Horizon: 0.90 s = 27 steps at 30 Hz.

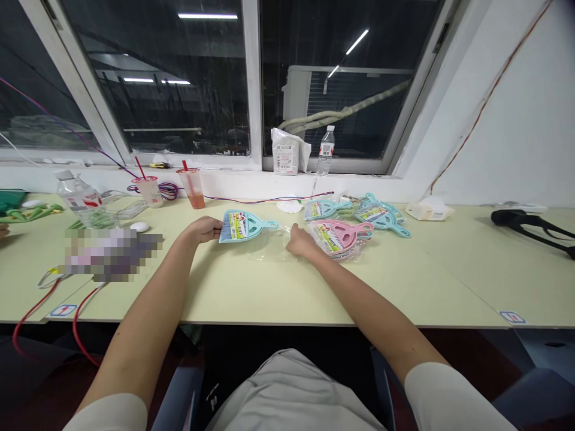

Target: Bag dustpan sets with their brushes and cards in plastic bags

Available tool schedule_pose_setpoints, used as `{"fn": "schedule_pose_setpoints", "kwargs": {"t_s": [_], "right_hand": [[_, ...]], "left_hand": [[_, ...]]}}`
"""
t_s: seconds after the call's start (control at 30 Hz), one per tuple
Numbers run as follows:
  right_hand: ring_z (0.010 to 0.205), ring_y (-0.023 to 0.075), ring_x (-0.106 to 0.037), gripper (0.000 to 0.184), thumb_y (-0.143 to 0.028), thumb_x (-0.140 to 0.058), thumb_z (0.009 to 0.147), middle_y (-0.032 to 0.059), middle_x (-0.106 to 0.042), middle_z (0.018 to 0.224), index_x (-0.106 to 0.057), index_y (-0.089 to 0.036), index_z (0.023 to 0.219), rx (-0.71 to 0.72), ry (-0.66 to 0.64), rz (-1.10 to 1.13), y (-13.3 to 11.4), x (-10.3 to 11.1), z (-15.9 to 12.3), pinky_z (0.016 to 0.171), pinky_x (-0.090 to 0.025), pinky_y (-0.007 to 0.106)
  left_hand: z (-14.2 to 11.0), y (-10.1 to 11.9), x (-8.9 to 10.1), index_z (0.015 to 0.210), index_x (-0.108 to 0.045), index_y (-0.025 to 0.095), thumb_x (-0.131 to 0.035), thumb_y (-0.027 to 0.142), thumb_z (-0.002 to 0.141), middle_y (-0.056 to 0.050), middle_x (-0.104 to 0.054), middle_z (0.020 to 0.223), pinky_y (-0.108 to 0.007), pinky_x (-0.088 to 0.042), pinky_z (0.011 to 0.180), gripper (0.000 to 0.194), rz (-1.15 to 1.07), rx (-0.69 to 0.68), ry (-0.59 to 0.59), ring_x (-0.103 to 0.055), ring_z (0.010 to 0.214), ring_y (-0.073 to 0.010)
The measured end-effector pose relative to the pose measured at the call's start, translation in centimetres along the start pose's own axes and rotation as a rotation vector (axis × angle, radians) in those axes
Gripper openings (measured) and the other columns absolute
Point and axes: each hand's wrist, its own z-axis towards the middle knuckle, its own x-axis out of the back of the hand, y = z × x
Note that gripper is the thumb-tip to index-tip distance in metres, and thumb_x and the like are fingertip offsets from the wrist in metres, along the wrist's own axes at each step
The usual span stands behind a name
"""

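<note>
A light-blue mini dustpan with a brush [242, 226] and a printed label lies level just over the table, its handle pointing right. My left hand [205, 229] is closed on its wide left edge. At the handle's end is a clear plastic bag [274, 244], and my right hand [299, 240] pinches it near its right side. Whether the handle is inside the bag is hard to make out. Right beside my right hand lies a pink dustpan set [341, 235] on clear wrapping. Behind it are blue dustpan sets [380, 214] in a loose pile.
Two drink cups with straws [192, 188] and a large water bottle [83, 197] stand back left. A small bottle [326, 151] and a white packet [287, 152] rest on the window ledge. Red cables [33, 311] hang off the left edge. Black-framed gear [530, 224] lies far right.
</note>
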Motion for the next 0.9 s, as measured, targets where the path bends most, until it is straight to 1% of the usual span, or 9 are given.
{"fn": "schedule_pose_setpoints", "kwargs": {"t_s": [0.17,0.33,0.4,0.47,0.53,0.6,0.67,0.8,0.9], "right_hand": [[0.108,0.0336,-0.066,0.065,-0.006,-0.056,0.077,0.0224,-0.059,0.127,-0.043,-0.014,0.140,0.063,0.065,0.097,0.8,0.0,-0.2,0.076,-0.051,0.036],[0.111,0.0301,-0.063,0.068,-0.003,-0.054,0.075,0.0194,-0.054,0.129,-0.044,-0.017,0.141,0.095,0.150,0.216,1.6,0.0,0.2,0.082,-0.051,0.035],[0.110,0.0292,-0.061,0.069,-0.002,-0.053,0.073,0.0175,-0.054,0.126,-0.046,-0.018,0.140,0.133,0.224,0.304,2.3,0.4,0.9,0.085,-0.052,0.037],[0.105,0.0273,-0.061,0.069,-0.002,-0.053,0.070,0.0151,-0.053,0.122,-0.049,-0.019,0.137,0.193,0.331,0.411,3.5,1.1,1.8,0.087,-0.052,0.039],[0.093,0.0231,-0.060,0.066,-0.002,-0.053,0.069,0.0120,-0.052,0.116,-0.053,-0.020,0.132,0.273,0.430,0.530,5.0,2.2,2.5,0.088,-0.053,0.040],[0.081,0.0185,-0.056,0.060,-0.005,-0.054,0.069,0.0087,-0.050,0.112,-0.057,-0.022,0.126,0.365,0.496,0.651,6.6,3.3,2.9,0.085,-0.055,0.040],[0.076,0.0165,-0.052,0.052,-0.008,-0.057,0.071,0.0061,-0.048,0.106,-0.060,-0.023,0.120,0.455,0.542,0.729,8.0,4.2,2.9,0.084,-0.057,0.040],[0.085,0.0174,-0.051,0.039,-0.016,-0.060,0.077,0.0045,-0.045,0.103,-0.063,-0.024,0.115,0.674,0.553,0.849,9.8,4.9,1.7,0.093,-0.057,0.042],[0.090,0.0180,-0.050,0.033,-0.021,-0.063,0.080,0.0039,-0.046,0.102,-0.065,-0.024,0.113,0.733,0.523,0.947,10.0,4.8,0.8,0.100,-0.055,0.044]], "left_hand": [[0.0,0.0,0.0,0.109,-0.067,0.002,-0.054,-0.007,0.081,-0.021,-0.077,0.089,-0.034,-0.066,0.069,0.032,-0.006,-0.005,0.002,-0.077,0.070,-0.0256],[0.2,-0.1,0.3,0.107,-0.067,0.001,-0.053,-0.007,0.081,-0.022,-0.076,0.090,-0.035,-0.066,0.069,0.030,-0.014,-0.013,-0.004,-0.077,0.071,-0.0267],[0.4,-0.1,0.4,0.106,-0.066,0.001,-0.054,-0.006,0.080,-0.022,-0.076,0.091,-0.035,-0.066,0.069,0.029,-0.014,-0.028,-0.006,-0.077,0.073,-0.0272],[0.5,-0.1,0.6,0.105,-0.066,0.002,-0.054,-0.006,0.080,-0.022,-0.076,0.092,-0.036,-0.066,0.070,0.029,-0.008,-0.049,-0.019,-0.077,0.075,-0.0272],[0.6,-0.1,0.7,0.103,-0.065,0.002,-0.053,-0.006,0.080,-0.022,-0.076,0.092,-0.036,-0.066,0.070,0.028,-0.001,-0.066,-0.044,-0.077,0.077,-0.0273],[0.6,0.0,0.7,0.101,-0.065,0.002,-0.053,-0.005,0.080,-0.022,-0.075,0.092,-0.036,-0.066,0.068,0.026,0.005,-0.075,-0.069,-0.077,0.078,-0.0276],[0.5,0.0,0.5,0.100,-0.066,0.003,-0.053,-0.005,0.080,-0.022,-0.075,0.092,-0.035,-0.066,0.068,0.025,0.011,-0.076,-0.092,-0.077,0.079,-0.0277],[0.6,-0.2,0.2,0.097,-0.067,0.004,-0.056,-0.005,0.077,-0.021,-0.076,0.091,-0.034,-0.066,0.069,0.024,0.008,-0.063,-0.126,-0.077,0.080,-0.0274],[0.5,-0.4,-0.3,0.095,-0.068,0.004,-0.058,-0.005,0.076,-0.021,-0.076,0.090,-0.034,-0.066,0.069,0.023,0.016,-0.070,-0.158,-0.077,0.080,-0.0272]]}}
